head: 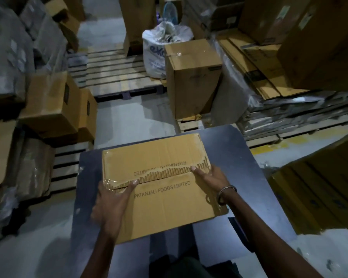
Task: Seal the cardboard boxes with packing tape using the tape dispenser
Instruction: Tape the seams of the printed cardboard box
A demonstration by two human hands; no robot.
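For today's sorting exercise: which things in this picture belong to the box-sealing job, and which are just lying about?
Job:
cardboard box on the dark table
left hand and right hand pressing its flaps
No tape dispenser shows.

Lying about:
taped upright box
white sack
wooden pallet

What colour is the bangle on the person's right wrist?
Silver metal: the bangle shows best in the head view, on the wrist behind the right hand.

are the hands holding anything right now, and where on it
Nothing is gripped. Both hands lie with straight fingers on the cardboard box: the left hand and the right hand press its top flaps at the centre seam. No tape dispenser is in view.
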